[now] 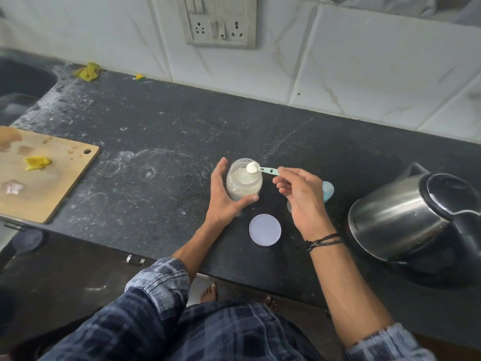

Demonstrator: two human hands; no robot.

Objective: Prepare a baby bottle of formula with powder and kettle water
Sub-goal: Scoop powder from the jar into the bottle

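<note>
Powder jar (244,182): it stands open on the dark counter (156,121), with white powder inside. We use it as our marker for where things are.
Left hand (223,196): our thumb and fingers wrap round the jar, so it cannot tip or slide while we scoop.
Right hand (302,199): it is just right of the jar. Finger and thumb pinch the end of the scoop's handle, and the other fingers curl loosely. Holding the end means our hand does not block the jar's mouth.
Scoop (260,169): its bowl is over the jar's rim, heaped with powder. We hold it flat so nothing spills, and loose bits would drop back in the jar.
Lid (265,230): it lies flat just in front of the jar, out of the way but close by.
Baby bottle (328,190): we think it is the pale blue thing right of the jar, mostly hidden behind our right hand.
Kettle (406,217): it sits well to the right of the jar, lid shut, ready for the water part.
Next: we guess the powder goes across to the bottle, slow and level.
</note>
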